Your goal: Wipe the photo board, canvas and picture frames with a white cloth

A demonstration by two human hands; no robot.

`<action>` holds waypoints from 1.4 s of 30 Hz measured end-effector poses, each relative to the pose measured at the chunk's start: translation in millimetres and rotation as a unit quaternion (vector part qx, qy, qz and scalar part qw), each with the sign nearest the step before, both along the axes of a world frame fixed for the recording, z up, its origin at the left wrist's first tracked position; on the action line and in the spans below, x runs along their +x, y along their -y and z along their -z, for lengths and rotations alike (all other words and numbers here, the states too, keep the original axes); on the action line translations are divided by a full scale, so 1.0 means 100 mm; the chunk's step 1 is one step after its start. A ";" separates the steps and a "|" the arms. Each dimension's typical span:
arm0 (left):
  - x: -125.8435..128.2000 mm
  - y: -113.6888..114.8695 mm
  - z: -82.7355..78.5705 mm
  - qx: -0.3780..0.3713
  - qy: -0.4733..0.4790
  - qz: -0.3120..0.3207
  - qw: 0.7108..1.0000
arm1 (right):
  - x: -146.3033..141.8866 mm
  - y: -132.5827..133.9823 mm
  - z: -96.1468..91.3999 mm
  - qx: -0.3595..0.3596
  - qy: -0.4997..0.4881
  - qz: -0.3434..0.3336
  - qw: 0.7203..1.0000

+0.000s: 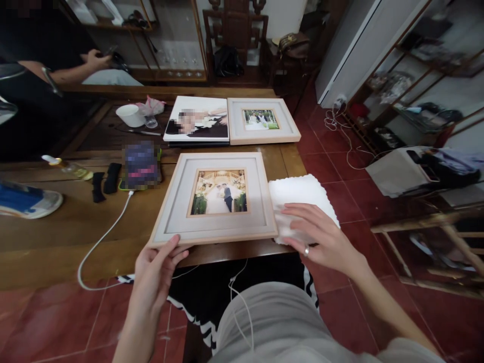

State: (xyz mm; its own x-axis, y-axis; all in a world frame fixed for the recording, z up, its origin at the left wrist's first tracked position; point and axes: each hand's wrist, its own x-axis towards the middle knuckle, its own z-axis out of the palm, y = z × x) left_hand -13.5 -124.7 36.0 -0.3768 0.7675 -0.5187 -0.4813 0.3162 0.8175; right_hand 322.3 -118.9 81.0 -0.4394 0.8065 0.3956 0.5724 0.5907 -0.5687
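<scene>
A pale wooden photo frame (255,201) lies at the front of the wooden table, holding a wedding picture (221,194) inside a light mat. My left hand (154,269) grips its near left corner, thumb on top and fingers partly hidden beneath the edge. Right of the frame is a white cloth (300,194) with a wavy edge, at the table's right end. Over this cloth rests my right hand (319,236), fingers stretched out and a ring on one of them. Its fingertips come close to the frame's right side.
Behind stand a second photo frame (285,118) and a white photo panel (215,113). Leftward are a phone (140,166) with a white charging cable (81,267), a dropper bottle (71,170), a blue-labelled bottle (30,200) and a white cup (130,116). Another person's hand (97,61) shows across the table.
</scene>
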 end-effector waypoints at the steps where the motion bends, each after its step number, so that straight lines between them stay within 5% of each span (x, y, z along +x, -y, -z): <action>1: -0.01 -0.01 0.00 -0.001 -0.002 0.000 1.000 | -0.01 0.08 0.07 0.002 0.008 -0.005 1.000; 12: -0.27 -0.01 0.02 0.023 -0.047 0.101 0.993 | -0.04 0.05 0.54 0.070 0.146 0.139 0.977; 17: -0.24 -0.03 0.01 0.030 -0.056 0.115 0.991 | 0.16 -0.20 0.46 0.083 -0.078 0.279 0.953; 22: -0.18 -0.07 -0.03 0.031 -0.085 0.115 0.989 | 0.49 -0.48 0.08 -0.021 -0.417 0.348 0.839; 26: -0.11 -0.12 -0.09 0.013 -0.127 0.174 0.976 | 0.60 -0.68 -0.15 -0.108 -0.509 0.333 0.787; 28: -0.08 -0.13 -0.11 0.012 -0.138 0.200 0.970 | 0.60 -0.78 -0.22 -0.070 -0.512 0.315 0.796; 31: -0.04 -0.14 -0.12 0.019 -0.200 0.253 0.947 | 0.59 -0.91 -0.29 0.086 -0.461 0.302 0.830; 35: 0.04 -0.11 -0.14 0.013 -0.302 0.286 0.909 | 0.49 -0.95 -0.25 0.274 -0.200 0.383 0.859; 37: 0.07 -0.10 -0.15 0.016 -0.337 0.276 0.900 | 0.39 -0.96 -0.13 0.238 -0.045 0.331 0.912; 39: 0.09 -0.10 -0.14 0.041 -0.392 0.262 0.881 | 0.27 -0.99 0.04 0.171 0.057 0.210 0.961; 42: 0.06 -0.17 -0.13 0.123 -0.491 0.280 0.816 | 0.12 -1.08 0.30 0.100 0.127 0.074 0.984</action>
State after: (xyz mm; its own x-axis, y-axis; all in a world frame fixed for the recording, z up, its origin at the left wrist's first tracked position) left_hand -7.5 -108.1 49.1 -0.0720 0.9972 0.0179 0.6074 0.0296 0.7939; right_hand 334.7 -11.0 51.4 -0.4285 0.7859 0.4457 0.7689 0.5763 -0.2770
